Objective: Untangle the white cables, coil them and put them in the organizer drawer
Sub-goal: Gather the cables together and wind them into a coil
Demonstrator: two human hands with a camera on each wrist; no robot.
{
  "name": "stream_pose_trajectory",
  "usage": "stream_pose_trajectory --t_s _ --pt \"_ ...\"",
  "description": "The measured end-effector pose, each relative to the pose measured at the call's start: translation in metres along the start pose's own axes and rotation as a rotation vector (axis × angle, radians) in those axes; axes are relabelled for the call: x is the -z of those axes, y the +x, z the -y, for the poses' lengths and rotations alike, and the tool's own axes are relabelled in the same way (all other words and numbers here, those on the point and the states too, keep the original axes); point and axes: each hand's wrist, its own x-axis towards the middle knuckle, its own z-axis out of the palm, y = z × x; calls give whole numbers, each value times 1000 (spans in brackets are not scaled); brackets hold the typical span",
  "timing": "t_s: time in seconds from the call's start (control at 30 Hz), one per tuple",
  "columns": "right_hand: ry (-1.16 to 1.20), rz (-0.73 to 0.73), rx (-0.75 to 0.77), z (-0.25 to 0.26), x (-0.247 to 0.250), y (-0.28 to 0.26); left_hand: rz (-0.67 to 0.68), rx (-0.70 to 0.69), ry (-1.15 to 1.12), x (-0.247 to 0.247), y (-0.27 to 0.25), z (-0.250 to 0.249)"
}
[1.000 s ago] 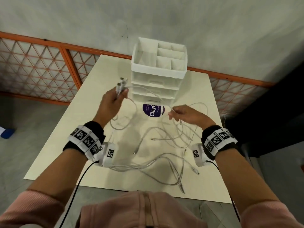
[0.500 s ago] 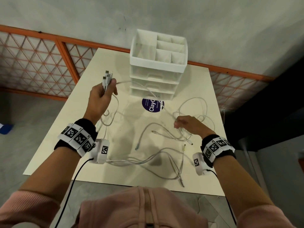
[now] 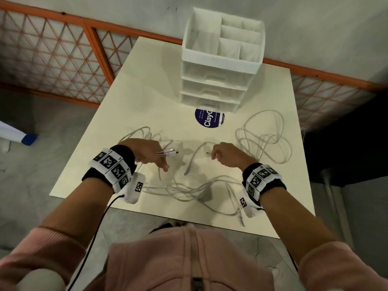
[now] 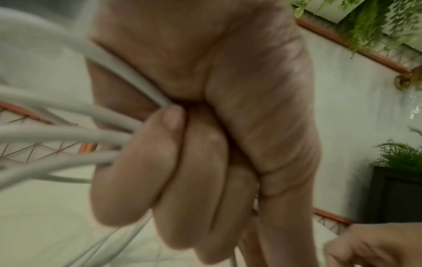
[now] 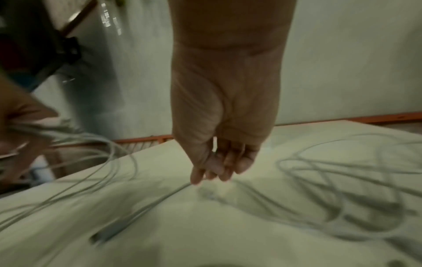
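1. A person's left hand (image 3: 147, 153) hovers low over the pale cream rectangular worktop (image 3: 147, 85), its grip clamped on a bundle of thin white plastic-sheathed cables (image 4: 68, 131); several metal-tipped plug ends (image 3: 169, 153) jut rightward from the fist, apparently gathered so each lead can be traced from one end.
2. Centre, more loose white cable strands (image 3: 189, 190) lie crossed on the worktop near its front edge, not yet untangled or coiled.
3. Behind them stands the white plastic three-drawer organizer (image 3: 220, 66), open compartments on top, all drawers closed, over a round dark-blue sticker (image 3: 209, 120).
4. The right hand (image 3: 227, 155) reaches down at a free cable tip (image 3: 207, 153), fingers (image 5: 219, 169) hanging loosely apart, holding nothing visible, likely going for the next end.
5. Far right, slack white loops (image 3: 264, 137) rest heaped on the worktop.
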Motion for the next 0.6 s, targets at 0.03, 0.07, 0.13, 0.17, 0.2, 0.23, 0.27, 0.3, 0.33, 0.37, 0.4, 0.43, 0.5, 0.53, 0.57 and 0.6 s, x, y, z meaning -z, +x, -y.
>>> stream_pose_trajectory --t_s 0.03,0.07,0.13,0.17,0.2,0.23,0.27,0.3,0.33,0.37,0.4,0.43,0.5,0.53,0.57,0.6 --pt "16 -16 101 11 -8 6 6 -7 -20 0 -2 -1" --pt "1 -21 180 22 -16 10 13 -19 -42 0 -3 -4" --pt "-136 3 249 37 -34 17 -11 -63 -97 -1 -4 -4" --pt "-221 6 256 42 -42 19 -50 -92 -125 -2 -3 -3" --pt "-296 -4 261 46 -48 22 -103 -117 -162 -2 -3 -2" --pt "-340 -32 269 47 -50 23 -160 -141 -206 -3 -1 0" --pt "-347 -50 258 47 -49 23 -215 -162 -254 -3 1 1" --pt "-328 -68 243 46 -46 25 -270 -176 -300 -3 3 0" --pt "-289 -82 219 44 -41 27 -331 -191 -336 -2 4 -1" --pt "-231 -107 197 42 -33 29 -395 -203 -365 -1 6 -3" --pt "-144 -136 178 42 -24 31 -452 -209 -401 0 8 -4" --pt "-26 -162 165 43 -14 32 -495 -215 -445 0 11 -6" --pt "238 -181 186 51 8 28 -548 -246 -536 0 18 -10" --pt "355 -185 213 55 20 25 -564 -282 -571 -1 21 -15" --pt "458 -184 241 62 30 21 -571 -322 -607 -2 24 -19" --pt "548 -191 264 68 38 18 -572 -367 -645 -3 26 -24"
